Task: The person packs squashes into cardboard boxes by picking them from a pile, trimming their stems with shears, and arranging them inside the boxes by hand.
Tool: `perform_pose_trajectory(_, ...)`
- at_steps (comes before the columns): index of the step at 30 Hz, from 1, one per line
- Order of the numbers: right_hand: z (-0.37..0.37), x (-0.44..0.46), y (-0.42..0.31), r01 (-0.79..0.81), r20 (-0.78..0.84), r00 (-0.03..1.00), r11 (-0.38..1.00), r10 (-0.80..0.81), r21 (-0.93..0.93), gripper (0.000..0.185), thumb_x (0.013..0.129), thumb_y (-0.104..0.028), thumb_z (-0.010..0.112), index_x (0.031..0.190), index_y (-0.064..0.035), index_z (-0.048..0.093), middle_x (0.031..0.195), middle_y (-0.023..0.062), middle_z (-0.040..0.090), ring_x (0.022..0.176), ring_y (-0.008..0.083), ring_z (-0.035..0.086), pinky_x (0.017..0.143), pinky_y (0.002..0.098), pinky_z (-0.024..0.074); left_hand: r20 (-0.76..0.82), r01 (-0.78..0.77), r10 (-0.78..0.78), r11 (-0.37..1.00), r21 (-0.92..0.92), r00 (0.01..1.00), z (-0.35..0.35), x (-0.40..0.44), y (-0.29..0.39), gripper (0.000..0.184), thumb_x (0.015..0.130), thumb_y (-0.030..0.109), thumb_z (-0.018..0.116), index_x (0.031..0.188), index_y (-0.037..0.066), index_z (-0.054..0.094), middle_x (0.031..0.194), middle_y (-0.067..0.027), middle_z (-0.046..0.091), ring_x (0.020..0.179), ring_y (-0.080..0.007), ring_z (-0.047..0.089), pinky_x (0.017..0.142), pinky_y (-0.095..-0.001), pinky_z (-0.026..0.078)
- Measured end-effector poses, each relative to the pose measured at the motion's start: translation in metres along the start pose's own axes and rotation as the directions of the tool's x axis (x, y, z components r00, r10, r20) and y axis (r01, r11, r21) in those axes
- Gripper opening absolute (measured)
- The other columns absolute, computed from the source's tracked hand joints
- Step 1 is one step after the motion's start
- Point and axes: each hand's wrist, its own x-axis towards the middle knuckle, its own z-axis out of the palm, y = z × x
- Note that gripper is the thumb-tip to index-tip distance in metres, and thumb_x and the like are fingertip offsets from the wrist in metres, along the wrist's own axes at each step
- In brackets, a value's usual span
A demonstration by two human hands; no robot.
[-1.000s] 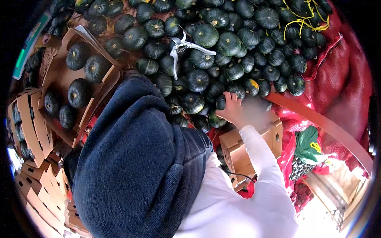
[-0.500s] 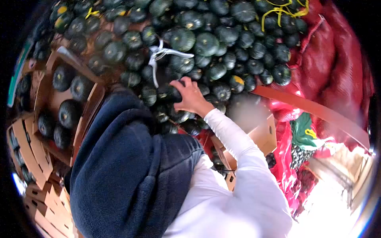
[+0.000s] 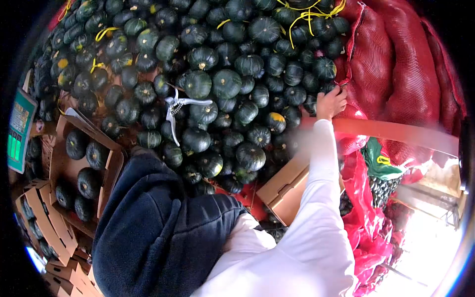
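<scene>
My right hand (image 3: 331, 103), in a white sleeve, reaches to the right edge of a large heap of dark green squashes (image 3: 226, 84). Its fingers are apart and bent beside a squash (image 3: 324, 68), close to a red mesh sack (image 3: 368, 54). Whether the fingertips touch a squash there, I cannot tell. Silver pruning shears (image 3: 190, 102) lie spread on top of the heap, left of my hand. My left hand is out of sight.
An open cardboard box (image 3: 111, 171) with several squashes stands at left, beside a green display panel (image 3: 22, 131). More cardboard boxes (image 3: 54, 222) are lower left. An orange-red bar (image 3: 396, 133) crosses at right. Another carton (image 3: 284, 190) sits under my arm. Yellow ties (image 3: 309, 17) lie on the heap.
My right hand has gone from above the squashes near the shears to the heap's right edge by the red sacks. The whole view has shifted, and the shears appear lower and further left.
</scene>
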Motion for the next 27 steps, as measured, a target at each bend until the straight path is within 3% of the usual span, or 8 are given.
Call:
perform_pose_trajectory(3,-0.009,0.031,0.007,-0.02,0.145,0.989,1.0,0.018,0.012,0.062,0.074,-0.033,0.07,0.126,-0.0067,0.049,0.125,0.0196,0.05,0.122,0.0406,0.041,0.099,0.0534,0.0352,-0.005,-0.001,0.001,0.999,0.039,1.0,0.001,0.004,0.001,0.047,0.089,0.031,0.052,0.128,0.006,0.049,0.118,-0.013,0.055,0.101,-0.029,0.055,0.085,-0.0421,0.046)
perform_pose_trajectory(7,0.021,0.076,-0.005,0.105,0.145,0.975,0.92,-0.17,0.378,0.072,0.071,-0.031,0.071,0.131,-0.005,0.042,0.128,0.024,0.047,0.12,0.047,0.041,0.101,0.0551,0.0358,-0.023,0.002,0.0,0.996,0.085,1.0,0.001,0.003,0.001,0.046,0.089,0.029,0.052,0.128,0.006,0.05,0.117,-0.0122,0.056,0.1,-0.0276,0.055,0.084,-0.0407,0.046)
perform_pose_trajectory(11,0.026,0.091,-0.056,-0.177,0.293,0.949,0.964,0.114,0.199,0.097,0.064,-0.037,0.075,0.14,-0.0032,0.025,0.137,0.0264,0.034,0.12,0.0503,0.04,0.101,0.0544,0.0366,-0.045,0.014,-0.009,0.994,0.108,0.999,0.0,-0.001,0.002,0.044,0.089,0.028,0.053,0.127,0.006,0.05,0.115,-0.0113,0.056,0.098,-0.0262,0.056,0.083,-0.0392,0.046)
perform_pose_trajectory(15,-0.007,0.1,-0.071,-0.246,0.449,0.879,0.959,0.161,0.138,0.101,0.066,-0.05,0.076,0.141,-0.0029,0.026,0.138,0.0248,0.036,0.124,0.0462,0.039,0.101,0.0545,0.036,-0.054,0.019,-0.012,0.991,0.133,0.998,-0.001,-0.002,0.0,0.042,0.089,0.026,0.054,0.126,0.006,0.051,0.114,-0.0104,0.057,0.097,-0.0248,0.056,0.082,-0.0377,0.046)
perform_pose_trajectory(18,0.011,0.12,-0.067,-0.412,0.391,0.872,0.874,0.296,0.259,0.101,0.065,-0.048,0.077,0.14,-0.0027,0.028,0.139,0.0255,0.038,0.127,0.0429,0.038,0.1,0.055,0.037,-0.049,0.009,-0.002,0.988,0.155,0.999,0.001,0.005,0.0,0.041,0.089,0.024,0.054,0.126,0.006,0.051,0.113,-0.0097,0.058,0.096,-0.0238,0.056,0.081,-0.0366,0.046)
perform_pose_trajectory(19,0.013,0.129,-0.066,-0.436,0.267,0.897,0.8,0.352,0.413,0.098,0.065,-0.047,0.077,0.139,-0.0023,0.03,0.135,0.0288,0.041,0.126,0.0422,0.04,0.1,0.054,0.0379,-0.053,0.014,-0.005,0.986,0.164,0.999,0.0,0.007,0.001,0.041,0.089,0.024,0.055,0.126,0.006,0.051,0.112,-0.0095,0.058,0.095,-0.0234,0.056,0.081,-0.0362,0.046)
perform_pose_trajectory(22,0.025,0.157,-0.064,-0.323,0.224,0.946,0.641,0.233,0.697,0.099,0.065,-0.046,0.078,0.14,-0.0025,0.03,0.131,0.0317,0.044,0.121,0.045,0.044,0.1,0.0523,0.0376,-0.061,0.023,-0.012,0.983,0.184,0.998,-0.001,0.006,0.0,0.04,0.089,0.023,0.055,0.125,0.006,0.052,0.111,-0.0089,0.058,0.094,-0.0224,0.056,0.08,-0.0351,0.047)
perform_pose_trajectory(27,0.017,0.164,-0.092,-0.45,0.207,0.893,0.786,0.4,0.424,0.086,0.063,-0.035,0.08,0.126,-0.0027,0.032,0.124,0.0336,0.047,0.116,0.0482,0.046,0.101,0.0506,0.0382,-0.076,0.045,-0.031,0.98,0.195,0.997,0.0,0.004,-0.003,0.038,0.09,0.02,0.056,0.124,0.006,0.052,0.109,-0.0078,0.059,0.092,-0.0207,0.057,0.079,-0.0333,0.047)
